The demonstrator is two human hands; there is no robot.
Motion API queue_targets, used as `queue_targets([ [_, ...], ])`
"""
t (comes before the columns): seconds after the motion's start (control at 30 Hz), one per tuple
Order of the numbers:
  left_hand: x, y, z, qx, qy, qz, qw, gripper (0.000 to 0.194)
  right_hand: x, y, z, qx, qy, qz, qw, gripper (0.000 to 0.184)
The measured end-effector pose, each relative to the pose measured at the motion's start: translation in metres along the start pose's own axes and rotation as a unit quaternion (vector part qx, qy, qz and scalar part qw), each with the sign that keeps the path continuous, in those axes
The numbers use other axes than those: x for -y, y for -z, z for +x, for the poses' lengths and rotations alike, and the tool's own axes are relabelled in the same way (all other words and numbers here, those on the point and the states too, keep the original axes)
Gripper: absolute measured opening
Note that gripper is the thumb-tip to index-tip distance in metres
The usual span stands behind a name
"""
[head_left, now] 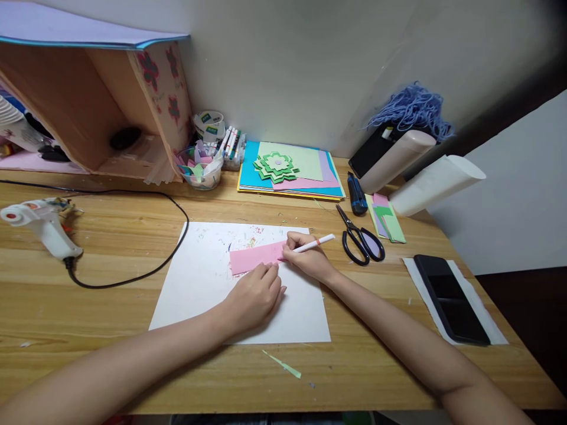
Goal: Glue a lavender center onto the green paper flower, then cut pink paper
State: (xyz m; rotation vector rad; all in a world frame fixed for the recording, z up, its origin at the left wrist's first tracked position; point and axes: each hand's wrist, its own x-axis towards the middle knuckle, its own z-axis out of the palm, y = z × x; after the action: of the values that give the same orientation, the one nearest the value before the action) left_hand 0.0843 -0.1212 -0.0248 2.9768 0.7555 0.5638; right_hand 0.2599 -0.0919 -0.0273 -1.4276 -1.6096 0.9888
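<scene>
A pink paper strip [252,258] lies on a white sheet [195,301] that carries marker specks and dashes. My left hand [257,295], its fingers curled together, presses the strip's lower edge against the sheet. Over the strip's right end, my right hand [305,254] grips a white marker pen [315,243] with an orange band. The pen's tip is hidden behind the fingers, so I cannot tell whether it touches the pink paper.
Black-handled scissors [357,239] and a utility knife [357,193] lie right of the sheet, with a phone [452,300] beyond. A glue gun [44,227] trails its cord at left. Behind are stacked coloured papers [305,159], a scrap tub [204,177] and an open box [110,106].
</scene>
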Motion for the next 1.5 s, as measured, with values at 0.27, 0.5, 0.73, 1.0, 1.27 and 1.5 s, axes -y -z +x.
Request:
queue_targets([
  [0.27,0.0001,0.0004,0.0000,-0.001,-0.001,-0.008,1.000,0.023,0.0004,0.0002,0.0003,-0.021,0.003,0.009,1.000,0.028],
  [0.5,-0.0003,-0.0001,-0.0007,0.006,0.002,-0.003,1.000,0.026,0.0022,-0.0007,-0.0011,-0.007,-0.006,0.033,0.999,0.029],
  [0.73,0.0003,0.0000,0.0004,0.005,0.001,0.014,1.000,0.023,0.0016,-0.0003,-0.0019,-0.007,0.009,-0.009,1.000,0.029],
  [1.0,0.0001,-0.0008,-0.0004,-0.002,-0.001,0.009,1.000,0.023,0.0008,0.0003,-0.0013,-0.021,0.030,-0.021,0.999,0.029],
  [1.27,0.0000,-0.0016,-0.0004,0.008,0.000,0.006,1.000,0.023,0.0048,0.0001,0.0011,-0.036,0.000,0.101,0.994,0.018],
  [1.5,-0.0001,-0.0007,0.0004,0.004,-0.001,-0.001,1.000,0.024,0.0025,0.0001,-0.0011,-0.021,-0.012,0.060,0.998,0.029],
])
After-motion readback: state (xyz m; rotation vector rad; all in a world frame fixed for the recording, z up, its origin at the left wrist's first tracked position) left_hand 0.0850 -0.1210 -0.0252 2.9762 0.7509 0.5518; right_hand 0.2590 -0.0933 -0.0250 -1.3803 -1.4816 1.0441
